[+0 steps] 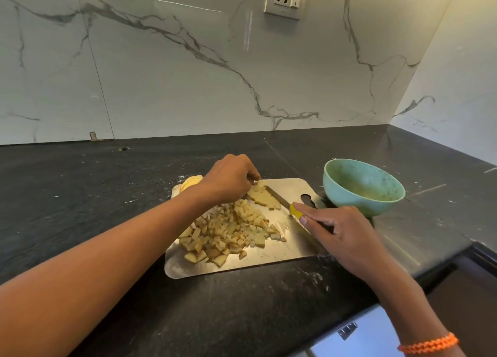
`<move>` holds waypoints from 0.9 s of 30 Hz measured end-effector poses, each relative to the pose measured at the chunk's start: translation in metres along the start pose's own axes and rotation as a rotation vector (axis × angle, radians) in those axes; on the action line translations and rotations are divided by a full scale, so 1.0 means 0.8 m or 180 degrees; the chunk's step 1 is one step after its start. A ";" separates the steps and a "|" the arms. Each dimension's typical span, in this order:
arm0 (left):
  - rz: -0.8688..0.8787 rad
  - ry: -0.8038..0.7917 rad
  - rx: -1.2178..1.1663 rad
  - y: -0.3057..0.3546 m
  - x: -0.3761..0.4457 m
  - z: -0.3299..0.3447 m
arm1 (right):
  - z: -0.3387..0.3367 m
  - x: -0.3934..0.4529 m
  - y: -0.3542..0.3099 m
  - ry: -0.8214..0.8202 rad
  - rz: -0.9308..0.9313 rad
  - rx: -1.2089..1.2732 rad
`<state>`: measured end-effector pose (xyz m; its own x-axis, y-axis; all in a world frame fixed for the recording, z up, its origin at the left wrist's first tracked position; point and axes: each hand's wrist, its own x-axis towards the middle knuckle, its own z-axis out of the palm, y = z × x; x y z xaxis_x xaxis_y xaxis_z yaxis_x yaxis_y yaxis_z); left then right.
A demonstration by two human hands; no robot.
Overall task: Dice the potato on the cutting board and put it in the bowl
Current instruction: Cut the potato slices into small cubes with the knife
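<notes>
One flat pale potato slab (263,197) left uncut on steel cutting board (269,257), long axis along yellow-handled knife (285,203) blade, just left of it. Left hand (228,180) fingers curled, pinching slab far end. Right hand (341,231) grips handle. Diced pile (228,233) near; green bowl (363,186) right, looks empty.

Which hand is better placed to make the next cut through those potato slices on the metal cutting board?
Right. The right hand already grips the yellow-handled knife, its blade lying beside the uncut potato slices. The left hand is curled over those slices, steadying them.
</notes>
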<state>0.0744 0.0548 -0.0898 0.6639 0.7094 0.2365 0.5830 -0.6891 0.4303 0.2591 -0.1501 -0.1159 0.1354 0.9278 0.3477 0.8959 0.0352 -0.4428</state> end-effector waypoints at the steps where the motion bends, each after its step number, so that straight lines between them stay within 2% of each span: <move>1: -0.0002 -0.0015 -0.0023 -0.001 0.001 -0.002 | 0.000 -0.003 -0.002 0.0016 -0.0013 0.0147; 4: -0.0001 -0.0048 -0.0056 0.000 0.001 -0.007 | -0.002 -0.003 0.003 0.0370 0.0073 0.0217; 7: -0.0023 -0.0059 -0.0044 0.001 0.001 -0.005 | 0.001 0.006 0.006 0.0589 0.0198 -0.0171; 10: -0.0047 -0.0062 -0.0108 0.001 0.001 -0.003 | 0.009 0.021 -0.001 0.0556 0.0173 -0.0489; 13: -0.0126 -0.0098 -0.0328 0.001 -0.002 -0.010 | 0.015 0.035 -0.005 0.0342 0.0107 -0.0455; 20: -0.0429 -0.0005 -0.0867 -0.003 -0.005 -0.016 | 0.007 0.013 -0.013 -0.0132 -0.0130 0.0219; 24: -0.0413 -0.0076 -0.0819 -0.002 -0.005 -0.014 | 0.002 -0.002 -0.009 0.0142 0.0033 0.0440; 27: -0.0373 -0.0136 -0.0767 -0.002 -0.005 -0.015 | 0.002 -0.012 -0.004 0.0336 0.0194 0.0201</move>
<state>0.0653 0.0548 -0.0811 0.6207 0.7718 0.1382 0.5321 -0.5441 0.6487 0.2547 -0.1584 -0.1189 0.2353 0.8848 0.4021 0.8568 0.0065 -0.5156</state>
